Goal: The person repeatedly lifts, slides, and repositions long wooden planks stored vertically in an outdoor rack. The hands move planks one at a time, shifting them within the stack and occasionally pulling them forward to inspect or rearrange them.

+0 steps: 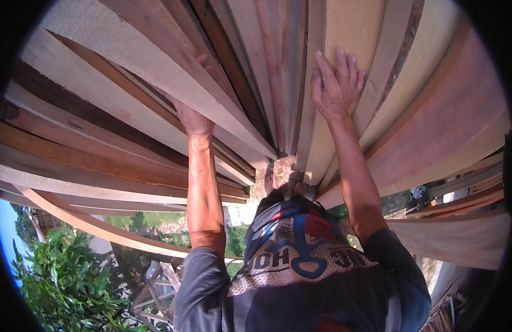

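Note:
My left hand (195,119) reaches under a long pale wooden board (156,61) that slants from the upper left toward my feet. The board hides most of the palm; some fingers show past its far edge, curled around it. My right hand (339,91) rests on the face of a smooth yellowish board (353,33), its fingers spread. Next to it stands a board with a dark, rough bark edge (397,55). Reddish and dark boards (272,66) fill the space between my two hands.
Many more long boards (84,138) fan out at the left, and wide reddish boards (438,116) at the right. A thin curved-looking plank (101,224) juts out lower left, above leafy green plants (68,276). Sunlit ground (281,169) shows by my feet.

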`<state>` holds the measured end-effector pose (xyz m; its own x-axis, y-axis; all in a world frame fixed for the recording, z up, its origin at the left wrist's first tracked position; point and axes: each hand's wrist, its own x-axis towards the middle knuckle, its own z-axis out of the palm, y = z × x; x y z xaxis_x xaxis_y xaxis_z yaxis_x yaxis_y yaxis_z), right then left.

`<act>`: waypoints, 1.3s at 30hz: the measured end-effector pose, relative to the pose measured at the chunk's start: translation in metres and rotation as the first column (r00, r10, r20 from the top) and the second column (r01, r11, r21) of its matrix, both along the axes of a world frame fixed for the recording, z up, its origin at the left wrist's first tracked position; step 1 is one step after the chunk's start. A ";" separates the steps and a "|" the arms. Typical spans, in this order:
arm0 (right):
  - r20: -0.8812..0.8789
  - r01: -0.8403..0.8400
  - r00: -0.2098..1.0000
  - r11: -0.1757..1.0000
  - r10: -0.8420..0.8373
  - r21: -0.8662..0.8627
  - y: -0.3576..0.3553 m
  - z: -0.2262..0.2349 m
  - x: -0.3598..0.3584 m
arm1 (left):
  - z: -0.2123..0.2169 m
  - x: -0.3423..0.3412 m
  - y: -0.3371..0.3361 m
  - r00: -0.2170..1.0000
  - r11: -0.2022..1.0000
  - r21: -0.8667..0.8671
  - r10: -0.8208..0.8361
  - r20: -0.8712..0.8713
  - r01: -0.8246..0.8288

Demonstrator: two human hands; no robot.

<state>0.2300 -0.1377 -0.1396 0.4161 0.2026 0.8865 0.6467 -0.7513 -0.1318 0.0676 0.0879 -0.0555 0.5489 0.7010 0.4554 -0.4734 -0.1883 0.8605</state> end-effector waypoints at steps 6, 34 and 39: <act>0.053 0.037 0.998 0.999 -0.036 -0.018 0.000 0.001 0.001 | 0.025 -0.018 -0.060 0.892 0.799 0.443 0.452 0.003 -0.406; 0.100 -0.085 0.992 0.996 0.083 0.015 -0.008 -0.007 0.002 | 0.043 0.004 0.005 0.946 0.915 0.249 0.322 0.028 -0.319; 0.082 -0.083 0.993 0.996 0.081 0.017 -0.010 -0.007 0.003 | 0.071 -0.021 0.020 0.963 0.944 0.189 0.264 0.061 -0.271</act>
